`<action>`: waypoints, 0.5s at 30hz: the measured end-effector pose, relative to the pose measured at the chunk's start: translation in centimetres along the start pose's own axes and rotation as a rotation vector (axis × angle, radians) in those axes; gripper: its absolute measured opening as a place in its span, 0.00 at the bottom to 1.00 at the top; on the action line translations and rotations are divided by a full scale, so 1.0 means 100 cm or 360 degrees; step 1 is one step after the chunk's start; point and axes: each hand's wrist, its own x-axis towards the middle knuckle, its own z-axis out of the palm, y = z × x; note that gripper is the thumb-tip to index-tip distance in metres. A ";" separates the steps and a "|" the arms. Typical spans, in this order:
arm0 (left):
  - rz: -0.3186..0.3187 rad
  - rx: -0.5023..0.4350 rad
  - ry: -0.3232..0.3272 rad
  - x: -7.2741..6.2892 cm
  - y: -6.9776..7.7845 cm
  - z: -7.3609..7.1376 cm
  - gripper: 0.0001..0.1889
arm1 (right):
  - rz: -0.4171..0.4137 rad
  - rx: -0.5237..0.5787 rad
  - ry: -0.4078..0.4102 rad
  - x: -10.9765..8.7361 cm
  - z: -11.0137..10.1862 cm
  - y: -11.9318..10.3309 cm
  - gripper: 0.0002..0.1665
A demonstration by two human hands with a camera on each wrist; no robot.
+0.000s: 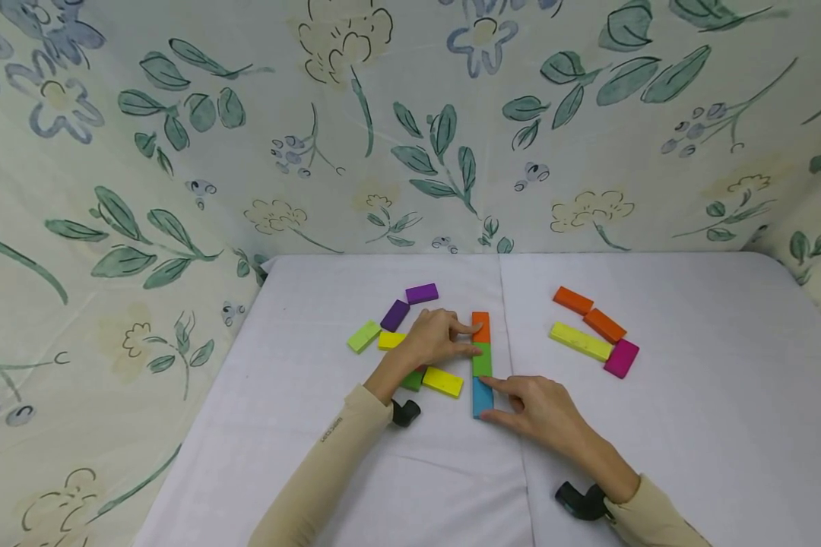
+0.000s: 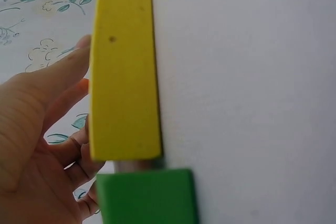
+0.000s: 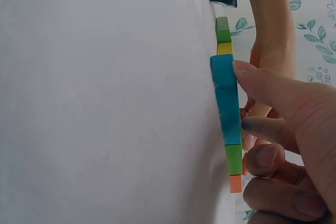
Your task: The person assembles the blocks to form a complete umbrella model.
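Three wooden blocks form a straight line end to end: an orange block, a green block and a blue block. My right hand holds the blue block between thumb and index finger, at its right side. In the right wrist view the thumb lies by one end of the blue block. From the left, my left hand touches the line, one fingertip on the orange block and another on the green one. Whether it pinches either block is unclear. A near yellow block partly covers that hand in the left wrist view.
Left of the line lie purple blocks, a lime block, yellow blocks and a dark green block, partly under the left arm. To the right are orange blocks, a long yellow block and a magenta block. White cloth covers the table.
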 end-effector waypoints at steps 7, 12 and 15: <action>0.0082 0.0024 -0.0032 -0.005 -0.003 0.000 0.31 | -0.0010 -0.0006 0.0035 -0.001 0.002 0.000 0.32; 0.0124 0.0043 -0.0064 -0.010 -0.003 0.001 0.35 | 0.0008 0.0045 0.0031 -0.001 0.000 0.001 0.32; 0.0120 0.0046 -0.0073 -0.012 -0.002 0.001 0.36 | 0.0071 0.0063 0.0052 -0.001 -0.007 0.005 0.30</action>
